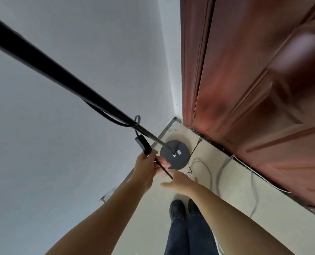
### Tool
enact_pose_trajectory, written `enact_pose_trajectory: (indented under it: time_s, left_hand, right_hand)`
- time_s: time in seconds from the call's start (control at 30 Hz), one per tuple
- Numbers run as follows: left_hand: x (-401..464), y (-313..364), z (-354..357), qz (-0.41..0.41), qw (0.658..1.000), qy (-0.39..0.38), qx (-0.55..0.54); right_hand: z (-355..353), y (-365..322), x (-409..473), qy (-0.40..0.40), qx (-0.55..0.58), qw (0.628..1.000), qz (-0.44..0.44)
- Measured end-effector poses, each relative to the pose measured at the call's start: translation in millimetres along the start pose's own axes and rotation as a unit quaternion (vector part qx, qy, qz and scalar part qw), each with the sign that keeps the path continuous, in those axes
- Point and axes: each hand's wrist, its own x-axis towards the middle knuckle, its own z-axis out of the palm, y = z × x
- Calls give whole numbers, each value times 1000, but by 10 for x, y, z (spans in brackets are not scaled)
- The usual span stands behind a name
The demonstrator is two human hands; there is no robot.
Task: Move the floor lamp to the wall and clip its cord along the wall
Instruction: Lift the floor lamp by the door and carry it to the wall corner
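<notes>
The floor lamp's black pole (61, 76) runs from the upper left down to its round dark base (178, 161), which stands on the floor in the corner by the white wall (70, 162). The black cord (107, 116) hangs along the pole and loops near its lower part. An inline switch box (143, 145) hangs on the cord just above my left hand (149, 170), which is closed around the cord below it. My right hand (178, 181) is beside it, fingers spread, touching the cord's lower stretch.
A reddish-brown wooden door (254, 89) fills the right side. Grey and white cables (219, 173) lie looped on the pale floor along the door's foot. A thin black wire (191, 159) trails by the base. My shoes (178, 210) stand below.
</notes>
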Motion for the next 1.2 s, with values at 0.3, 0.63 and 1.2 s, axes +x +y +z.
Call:
enact_pose_trajectory:
  time_s: [0.3, 0.63, 1.2]
  left_hand:
    - [-48, 1038, -337, 168, 967, 51, -185]
    - [-299, 828, 43, 202, 965, -108, 126]
    - [-990, 570, -183, 220, 967, 113, 54]
  right_hand:
    - [-533, 915, -109, 182, -164, 950, 195]
    - [-521, -554, 149, 157, -44, 970, -179]
    - [0, -1296, -224, 2, -282, 954, -105]
